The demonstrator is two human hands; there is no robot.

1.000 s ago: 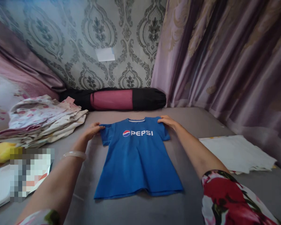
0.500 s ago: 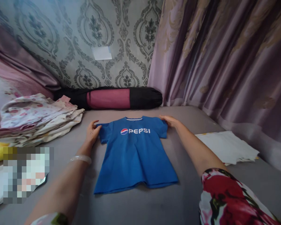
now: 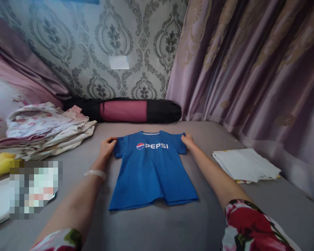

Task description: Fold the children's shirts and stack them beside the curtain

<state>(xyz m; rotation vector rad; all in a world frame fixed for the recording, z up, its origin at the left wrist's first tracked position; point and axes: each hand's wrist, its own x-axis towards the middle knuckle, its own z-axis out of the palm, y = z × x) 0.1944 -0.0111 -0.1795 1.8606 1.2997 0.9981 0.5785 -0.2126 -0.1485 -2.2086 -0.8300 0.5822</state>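
A blue T-shirt (image 3: 153, 174) with a white PEPSI print lies spread front side up on the grey bed surface (image 3: 157, 230), its collar away from me and its hem towards me. At the left sleeve's edge, my left hand (image 3: 108, 146) pinches the cloth between thumb and fingers. My right hand (image 3: 187, 141) grips the edge of the other sleeve, with a bit of blue cloth showing above the fingers. The hem has a small raised fold near its middle.
Rumpled printed clothes (image 3: 49, 129) are piled at the left, near a yellow item (image 3: 1, 164) and a partly blurred white object (image 3: 0, 198). Folded white cloth (image 3: 247, 165) lies at the right. A black and pink roll (image 3: 122, 111) rests against the wall; curtains (image 3: 240, 69) hang at the right.
My left hand had its fingers apart at the sleeve half a second ago and now pinches it. My right hand has shifted its grip on the other sleeve. The camera view has moved slightly.
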